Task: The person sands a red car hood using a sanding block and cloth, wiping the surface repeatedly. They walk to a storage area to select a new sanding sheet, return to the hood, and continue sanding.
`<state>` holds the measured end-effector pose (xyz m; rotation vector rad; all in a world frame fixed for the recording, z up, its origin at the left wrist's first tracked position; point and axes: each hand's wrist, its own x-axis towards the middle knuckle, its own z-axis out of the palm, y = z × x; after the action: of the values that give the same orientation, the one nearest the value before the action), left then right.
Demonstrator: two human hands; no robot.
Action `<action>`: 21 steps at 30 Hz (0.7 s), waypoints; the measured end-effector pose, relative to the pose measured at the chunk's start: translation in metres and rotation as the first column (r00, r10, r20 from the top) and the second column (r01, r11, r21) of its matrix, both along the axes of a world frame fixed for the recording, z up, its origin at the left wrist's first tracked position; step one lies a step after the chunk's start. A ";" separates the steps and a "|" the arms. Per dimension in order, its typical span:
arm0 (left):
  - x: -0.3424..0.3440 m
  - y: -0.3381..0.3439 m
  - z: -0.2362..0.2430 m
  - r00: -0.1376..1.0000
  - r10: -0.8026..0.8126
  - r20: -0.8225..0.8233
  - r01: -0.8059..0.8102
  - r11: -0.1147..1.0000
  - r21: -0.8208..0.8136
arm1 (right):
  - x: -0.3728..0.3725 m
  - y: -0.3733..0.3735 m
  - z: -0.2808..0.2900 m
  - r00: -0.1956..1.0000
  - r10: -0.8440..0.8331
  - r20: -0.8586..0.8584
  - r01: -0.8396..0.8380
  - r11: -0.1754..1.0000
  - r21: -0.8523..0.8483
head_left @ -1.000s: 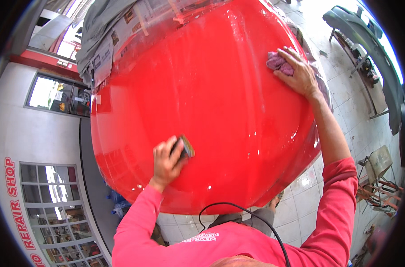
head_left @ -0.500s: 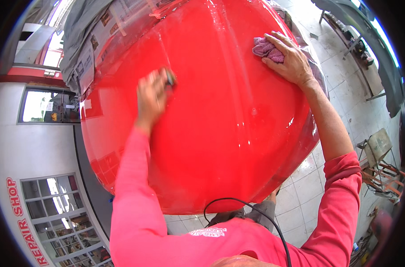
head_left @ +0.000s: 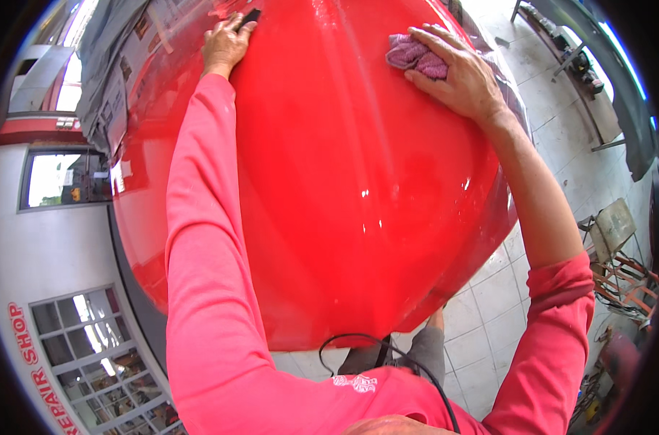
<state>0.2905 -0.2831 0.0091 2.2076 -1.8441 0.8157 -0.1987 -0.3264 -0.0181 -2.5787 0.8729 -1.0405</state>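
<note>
A glossy red car hood (head_left: 307,188) spreads in front of me, with pale streaks along its middle. My left hand (head_left: 226,47) is stretched far forward at the hood's upper left. Its fingers are closed on a small black sanding block (head_left: 249,19), which rests against the panel. At the upper right, my right hand (head_left: 463,78) leans on the hood. Between its thumb and fingers is a crumpled purple cloth (head_left: 416,56), held down on the paint.
Masking newspaper (head_left: 144,43) and a grey cover (head_left: 101,94) border the hood's far left. A black cable (head_left: 351,336) loops by my waist. To the right, a bench (head_left: 590,101) and a worn chair (head_left: 613,228) stand on the tiled floor (head_left: 481,312). A windowed white wall is on the left.
My left hand has slid forward and slightly left across the hood with the sanding block. My right hand keeps its hold on the cloth, and the whole view has shifted a little.
</note>
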 end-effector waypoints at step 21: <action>-0.059 0.022 0.008 0.952 -0.304 -0.045 0.305 0.952 0.025 | -0.008 -0.008 -0.007 0.997 -0.074 -0.013 0.073 0.997 -0.024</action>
<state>0.2311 -0.2611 0.0172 1.8697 -2.1180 0.6799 -0.2069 -0.3343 -0.0252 -2.5940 0.9715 -1.0595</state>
